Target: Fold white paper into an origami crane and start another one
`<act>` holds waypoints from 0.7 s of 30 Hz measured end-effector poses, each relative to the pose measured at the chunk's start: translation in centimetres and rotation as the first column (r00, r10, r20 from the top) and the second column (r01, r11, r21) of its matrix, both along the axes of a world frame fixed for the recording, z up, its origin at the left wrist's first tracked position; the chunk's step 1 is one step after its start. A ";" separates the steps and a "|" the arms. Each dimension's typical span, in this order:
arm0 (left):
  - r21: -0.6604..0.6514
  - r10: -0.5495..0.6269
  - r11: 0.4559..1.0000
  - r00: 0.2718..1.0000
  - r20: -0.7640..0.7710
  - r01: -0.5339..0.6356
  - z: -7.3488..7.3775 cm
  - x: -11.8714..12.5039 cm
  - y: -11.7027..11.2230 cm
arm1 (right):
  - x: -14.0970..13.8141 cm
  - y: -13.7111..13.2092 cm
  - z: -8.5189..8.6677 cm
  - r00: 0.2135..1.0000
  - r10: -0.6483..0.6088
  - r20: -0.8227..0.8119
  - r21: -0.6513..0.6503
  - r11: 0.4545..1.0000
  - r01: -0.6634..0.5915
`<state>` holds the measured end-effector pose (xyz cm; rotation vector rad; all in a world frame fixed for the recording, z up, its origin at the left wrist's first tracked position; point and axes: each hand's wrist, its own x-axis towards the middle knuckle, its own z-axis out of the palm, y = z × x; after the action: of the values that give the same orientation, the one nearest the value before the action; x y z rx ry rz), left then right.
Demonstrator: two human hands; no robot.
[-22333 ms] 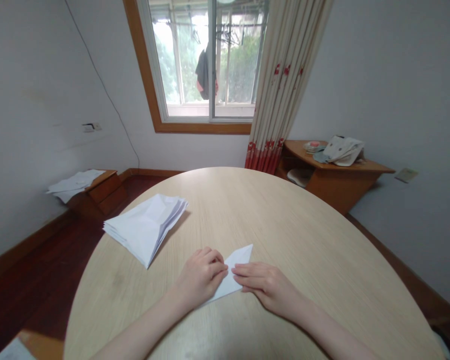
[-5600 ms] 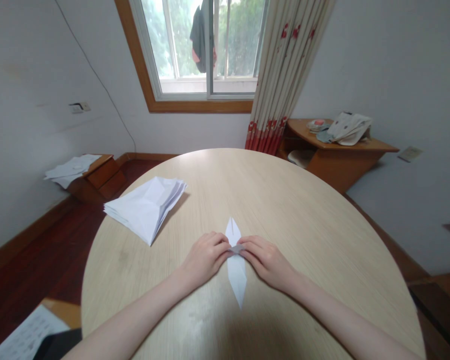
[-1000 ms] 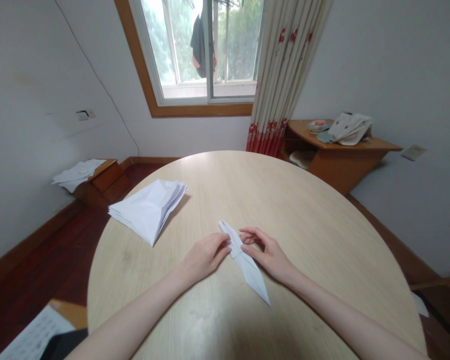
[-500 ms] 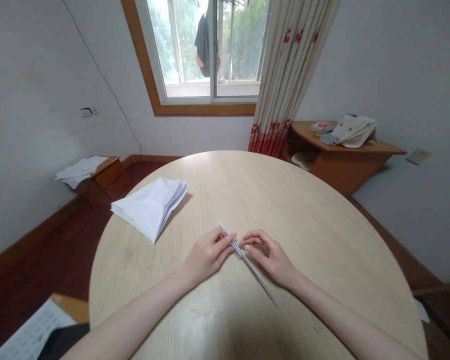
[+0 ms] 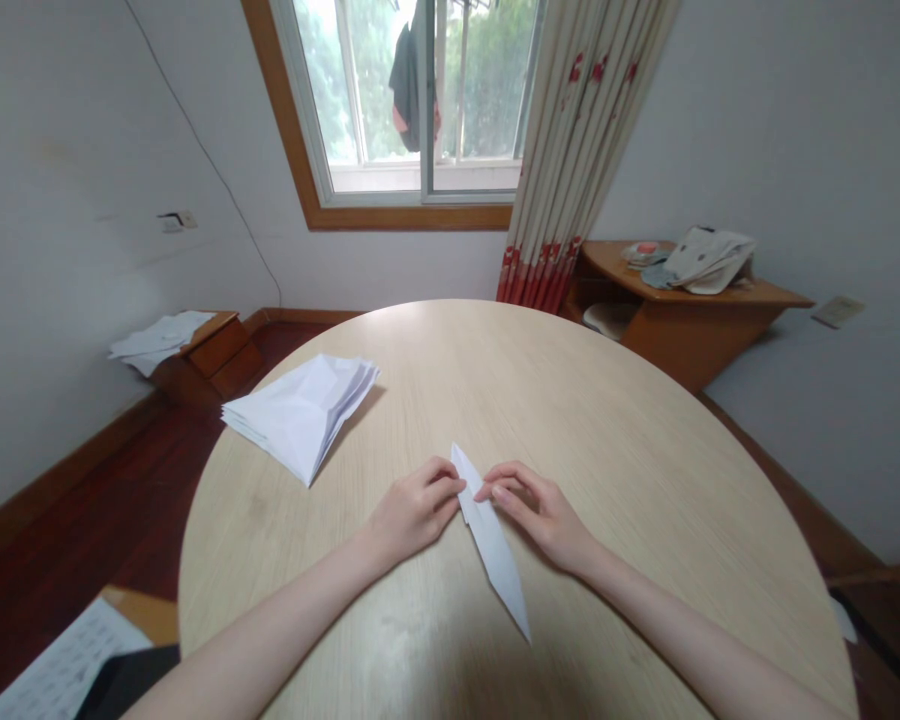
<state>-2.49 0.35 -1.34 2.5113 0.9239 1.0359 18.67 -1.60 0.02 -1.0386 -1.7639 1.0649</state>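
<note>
A narrow folded white paper piece [image 5: 491,545], pointed at both ends, lies on the round wooden table [image 5: 607,440] in front of me. My left hand [image 5: 412,510] pinches its upper left edge with curled fingers. My right hand [image 5: 536,510] pinches the same upper part from the right side. The lower point of the paper reaches toward me between my forearms.
A stack of folded white paper sheets [image 5: 300,415] lies at the table's left. A low wooden drawer unit [image 5: 210,350] with papers stands on the floor at the left. A corner shelf [image 5: 682,300] with a bag stands at the right, by the curtain [image 5: 570,150].
Half a second ago the paper stood on edge between my fingers; now it lies flatter with its broad face up. Both hands have stayed at its upper part.
</note>
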 end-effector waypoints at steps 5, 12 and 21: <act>-0.075 -0.003 0.997 1.000 -0.006 0.003 0.0 0.1 0.1 | -0.1 0.1 0.0 0.999 -0.005 0.046 -0.016 1.000 0.006; -0.013 0.059 0.998 0.991 -0.117 -0.061 0.4 0.0 0.4 | 0.1 0.4 -0.8 0.985 0.012 0.171 0.078 0.997 -0.025; -0.141 0.017 0.990 0.999 -0.038 -0.022 0.3 -0.2 0.8 | 0.2 0.5 -1.2 0.962 0.006 0.273 0.270 0.959 -0.082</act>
<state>-2.68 1.11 -1.00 2.4162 0.9980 0.8993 18.85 -1.10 -1.17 -1.0046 -2.0945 0.6950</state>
